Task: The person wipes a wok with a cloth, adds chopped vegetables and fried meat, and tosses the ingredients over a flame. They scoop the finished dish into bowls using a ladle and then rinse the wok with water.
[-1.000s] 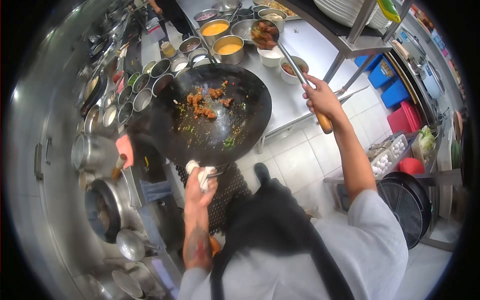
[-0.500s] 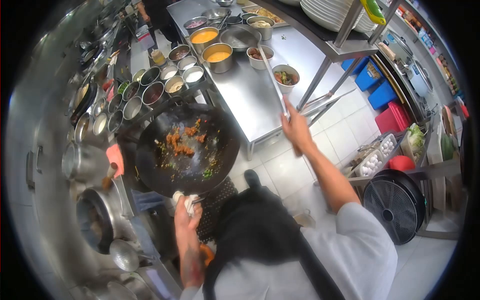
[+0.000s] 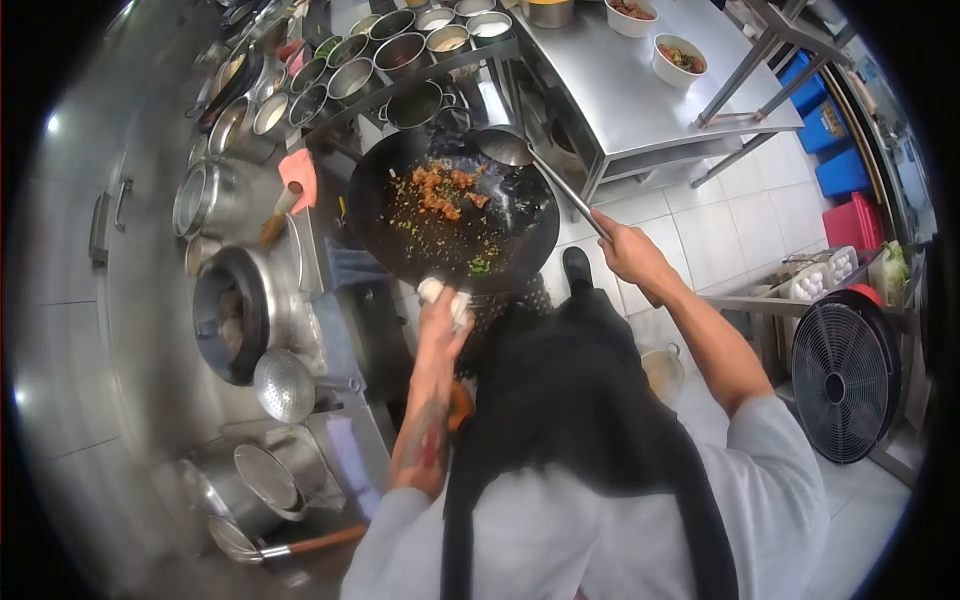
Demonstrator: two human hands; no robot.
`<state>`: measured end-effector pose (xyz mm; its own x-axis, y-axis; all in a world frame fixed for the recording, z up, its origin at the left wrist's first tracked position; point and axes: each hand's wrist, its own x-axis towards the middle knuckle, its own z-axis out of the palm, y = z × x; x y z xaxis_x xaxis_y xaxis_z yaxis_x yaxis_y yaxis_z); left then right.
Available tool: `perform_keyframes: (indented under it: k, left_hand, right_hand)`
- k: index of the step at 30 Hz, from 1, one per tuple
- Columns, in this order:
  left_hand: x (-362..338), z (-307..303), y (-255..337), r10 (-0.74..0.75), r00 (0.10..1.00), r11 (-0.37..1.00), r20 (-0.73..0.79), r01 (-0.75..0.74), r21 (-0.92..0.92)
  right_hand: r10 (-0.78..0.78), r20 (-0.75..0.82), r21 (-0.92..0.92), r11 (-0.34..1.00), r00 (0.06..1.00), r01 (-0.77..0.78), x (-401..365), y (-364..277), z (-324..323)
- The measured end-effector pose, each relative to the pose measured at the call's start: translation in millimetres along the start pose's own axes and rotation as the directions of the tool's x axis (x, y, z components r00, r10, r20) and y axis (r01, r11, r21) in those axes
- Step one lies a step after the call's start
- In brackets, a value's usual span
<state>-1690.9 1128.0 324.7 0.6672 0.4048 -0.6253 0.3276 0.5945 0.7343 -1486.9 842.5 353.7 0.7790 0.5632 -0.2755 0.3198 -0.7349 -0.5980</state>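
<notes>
My left hand (image 3: 440,322) is wrapped round the near handle of a black wok (image 3: 525,225), with a folded white cloth (image 3: 446,298) between palm and handle. Reddish-brown fried pieces (image 3: 440,190) are heaped in the wok, and chopped green and golden bits are scattered below them. A long-handled steel ladle (image 3: 575,198) is gripped near its end by my right hand (image 3: 636,258). Its bowl overlaps the wok's far right rim in this view.
Several steel ingredient pots (image 3: 402,55) stand beyond the wok. Two white bowls of food, including a nearer bowl (image 3: 680,62), sit on the steel table (image 3: 610,90). At left are a lidded pot (image 3: 235,315) and a skimmer (image 3: 285,385); a black fan (image 3: 845,380) stands at right.
The ladle has swung from over the steel table to the wok as my right hand came back and left. My view has tilted down. My left hand stays on the cloth-wrapped handle.
</notes>
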Motion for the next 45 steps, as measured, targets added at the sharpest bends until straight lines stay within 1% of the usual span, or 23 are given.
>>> perform_keyframes:
  k: [2, 3, 4, 6, 7, 8, 9, 12, 15, 16, 17, 18, 22, 25, 26, 28, 29, 30, 34, 38, 42, 44, 45]
  left_hand:
    - [3, 1, 0, -0.008, 0.998, 0.995, -0.057, 0.014, 0.096]
    - [17, 1, -5, -0.018, 0.995, 0.998, -0.096, 0.013, -0.054]
    - [33, -5, -12, -0.03, 0.996, 0.99, -0.086, 0.018, -0.138]
    - [57, -14, -18, -0.055, 0.998, 0.996, -0.007, 0.054, -0.068]
    - [70, -19, -27, -0.077, 0.997, 0.989, 0.011, 0.078, -0.123]
    - [74, -17, -31, -0.097, 0.995, 0.98, 0.03, 0.101, -0.174]
    - [76, -15, -36, -0.106, 0.994, 0.976, -0.016, 0.101, -0.19]
    - [63, -8, -32, -0.161, 0.985, 0.971, -0.054, 0.149, -0.188]
    - [63, -9, -29, -0.136, 0.99, 0.967, -0.027, 0.127, -0.221]
    - [59, -7, -23, -0.172, 0.985, 0.942, 0.036, 0.175, -0.286]
    - [55, -14, -19, -0.19, 0.972, 0.945, 0.14, 0.22, -0.243]
    - [53, -20, -16, -0.213, 0.944, 0.945, 0.253, 0.265, -0.191]
    - [23, 24, 16, -0.153, 0.96, 0.906, 0.234, 0.231, -0.354]
    - [24, 46, 33, -0.086, 0.939, 0.886, 0.334, 0.225, -0.405]
    - [25, 55, 40, -0.049, 0.92, 0.885, 0.388, 0.221, -0.41]
    - [22, 71, 56, -0.031, 0.94, 0.931, 0.339, 0.15, -0.331]
    - [20, 77, 63, -0.018, 0.944, 0.941, 0.33, 0.128, -0.312]
    - [18, 83, 69, -0.003, 0.947, 0.95, 0.321, 0.103, -0.295]
    - [9, 88, 77, 0.041, 0.965, 0.958, 0.259, 0.036, -0.285]
    - [8, 68, 63, 0.021, 0.969, 0.964, 0.247, 0.045, -0.261]
    - [8, 50, 42, 0.011, 0.98, 0.962, 0.201, 0.044, -0.27]
    - [13, 28, 33, -0.044, 0.98, 0.983, 0.194, 0.077, -0.167]
    - [10, 23, 31, -0.041, 0.987, 0.986, 0.153, 0.065, -0.153]
  right_hand:
    - [-0.087, 0.006, 0.117, 0.989, 0.996, 0.085, 11, 9, 30]
    - [-0.172, 0.003, 0.226, 0.96, 0.985, 0.166, 13, 14, 46]
    - [0.031, 0.298, 0.301, 0.945, 0.954, -0.125, -2, -17, 25]
    - [-0.04, 0.471, 0.58, 0.766, 0.881, -0.276, -13, -18, 38]
    - [-0.05, 0.476, 0.585, 0.763, 0.878, -0.274, -18, -14, 41]
    - [-0.075, 0.581, 0.69, 0.572, 0.81, -0.442, -23, -9, 40]
    - [-0.132, 0.667, 0.724, 0.347, 0.733, -0.596, -27, -9, 41]
    - [-0.126, 0.665, 0.688, 0.485, 0.736, -0.539, -51, -33, 27]
    - [-0.157, 0.699, 0.715, 0.18, 0.698, -0.675, -52, -21, 16]
    - [-0.187, 0.721, 0.683, 0.031, 0.667, -0.73, -52, -15, 11]
    - [-0.179, 0.712, 0.69, -0.003, 0.679, -0.724, -53, -15, 5]
    - [-0.163, 0.706, 0.698, 0.0, 0.689, -0.716, -53, -13, -5]
    - [-0.003, 0.496, 0.865, 0.097, 0.868, -0.493, -63, 0, -81]
    - [0.092, 0.286, 0.917, 0.261, 0.954, -0.3, -62, 30, -122]
    - [0.19, 0.094, 0.881, 0.441, 0.977, -0.17, -59, 37, -133]
    - [0.273, -0.286, 0.573, 0.817, 0.919, -0.064, -46, 48, -150]
    - [0.162, -0.524, 0.245, 0.969, 0.836, -0.035, -28, 70, -147]
    - [-0.029, -0.687, -0.119, 0.99, 0.726, -0.072, -10, 90, -147]
    - [0.102, -0.616, -0.11, 0.971, 0.781, -0.213, 18, 109, -177]
    - [0.053, -0.71, -0.132, 0.969, 0.703, -0.207, 13, 97, -159]
    - [0.061, -0.513, 0.229, 0.971, 0.856, 0.068, -31, 38, -128]
    - [0.087, -0.167, 0.201, 0.978, 0.982, -0.052, -36, 17, -104]
    - [-0.167, -0.313, 0.124, 0.969, 0.935, 0.214, -20, 46, -64]
